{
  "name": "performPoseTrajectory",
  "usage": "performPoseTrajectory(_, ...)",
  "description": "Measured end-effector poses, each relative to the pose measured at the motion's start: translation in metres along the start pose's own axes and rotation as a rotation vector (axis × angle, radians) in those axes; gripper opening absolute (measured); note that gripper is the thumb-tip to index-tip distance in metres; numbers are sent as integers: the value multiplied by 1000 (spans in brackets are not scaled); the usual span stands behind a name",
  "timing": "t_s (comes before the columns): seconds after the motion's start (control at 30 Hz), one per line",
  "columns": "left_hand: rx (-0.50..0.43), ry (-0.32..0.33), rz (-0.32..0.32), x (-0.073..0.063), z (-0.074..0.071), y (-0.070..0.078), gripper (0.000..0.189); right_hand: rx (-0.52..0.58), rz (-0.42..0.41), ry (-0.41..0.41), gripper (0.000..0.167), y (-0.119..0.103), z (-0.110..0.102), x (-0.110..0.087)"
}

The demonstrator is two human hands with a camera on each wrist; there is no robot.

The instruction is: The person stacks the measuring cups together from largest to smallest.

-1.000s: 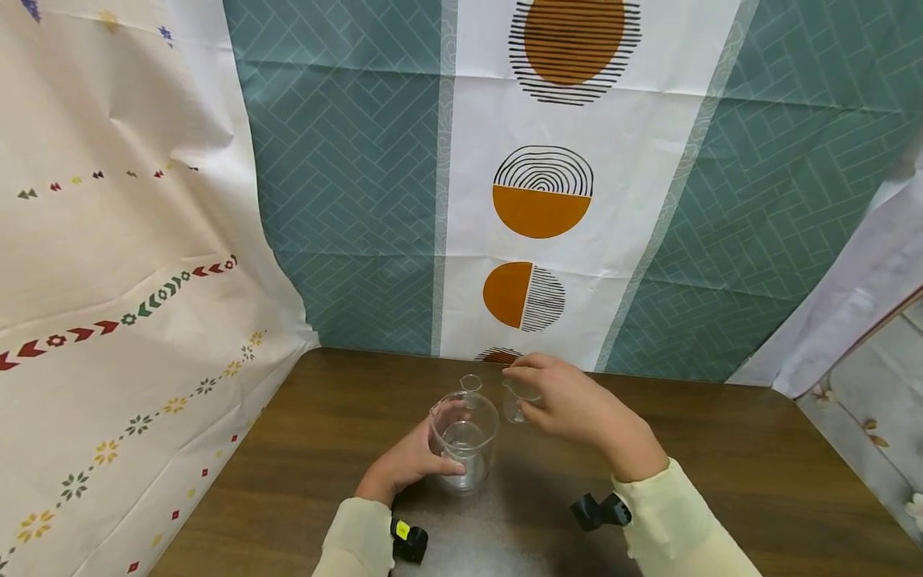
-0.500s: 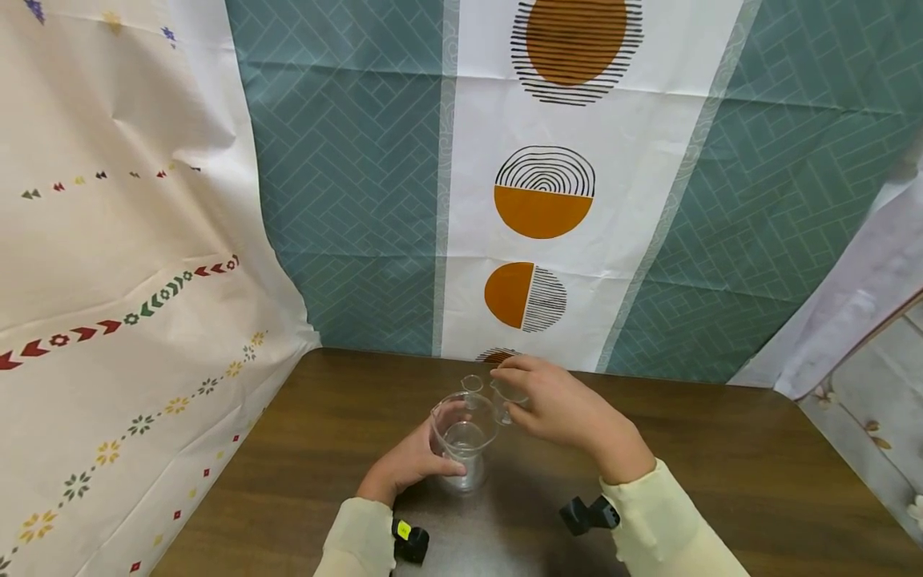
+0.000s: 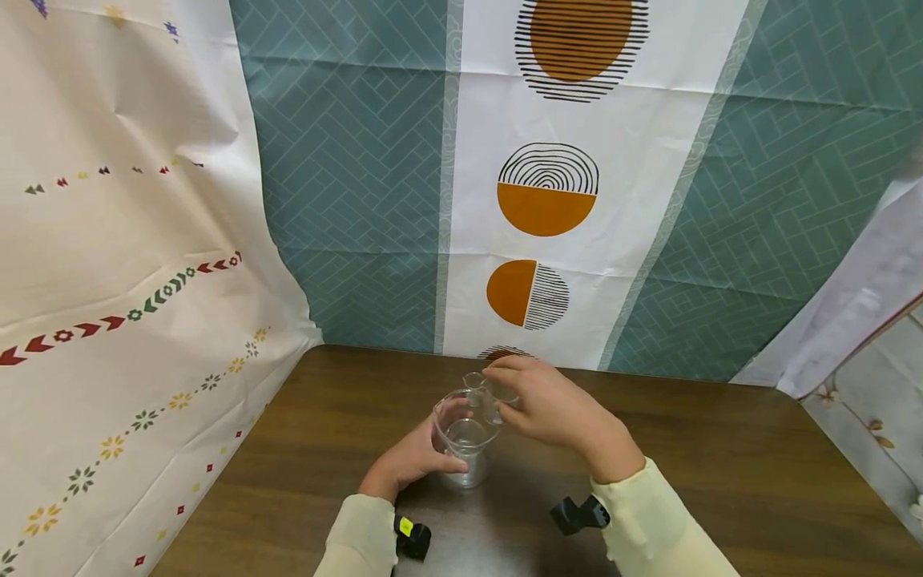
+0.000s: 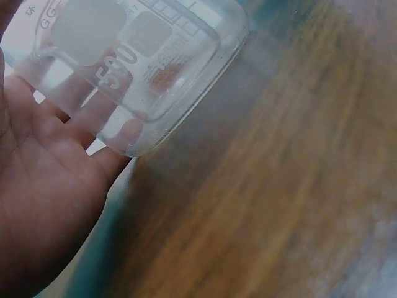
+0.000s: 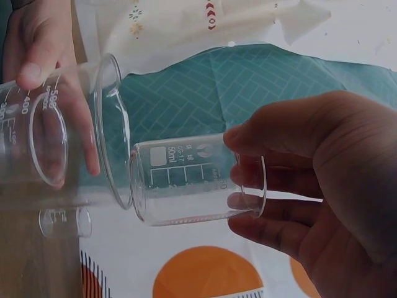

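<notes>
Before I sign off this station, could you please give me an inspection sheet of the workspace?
Surface: brown wood-grain table.
Job's things: large clear glass beaker marked 500, with a smaller clear glass beaker inside; clear glass beaker marked 50ml, close to the large one's rim, contact unclear; small clear glass beaker behind.
Clutter: nothing seen.
Hands: left hand grips the large beaker; right hand holds the 50ml beaker near its rim.
Cables: nothing seen.
Surroundings: teal-and-white cloth behind; cream patterned cloth to the left.

Left fingers (image 3: 453, 464) hold a large clear beaker (image 3: 467, 439); right fingers (image 3: 506, 375) grip a smaller glass (image 3: 497, 393).
</notes>
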State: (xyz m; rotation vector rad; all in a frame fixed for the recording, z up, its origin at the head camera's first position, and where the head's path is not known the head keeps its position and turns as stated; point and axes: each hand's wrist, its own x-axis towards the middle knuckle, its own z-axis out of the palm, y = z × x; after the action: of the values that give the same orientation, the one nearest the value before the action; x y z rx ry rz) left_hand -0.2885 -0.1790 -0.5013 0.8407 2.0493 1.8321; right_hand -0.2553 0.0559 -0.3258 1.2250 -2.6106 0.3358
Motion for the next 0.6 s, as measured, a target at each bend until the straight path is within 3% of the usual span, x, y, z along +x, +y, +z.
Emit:
performPoseTrajectory(0.13,-1,-4,15,1,1,-2,91,0,1,2,41,-2,3,2)
performPoseTrajectory(0.6,-5,4,-31,-1,0,2,88,29,20,-37,41,-9,10,10)
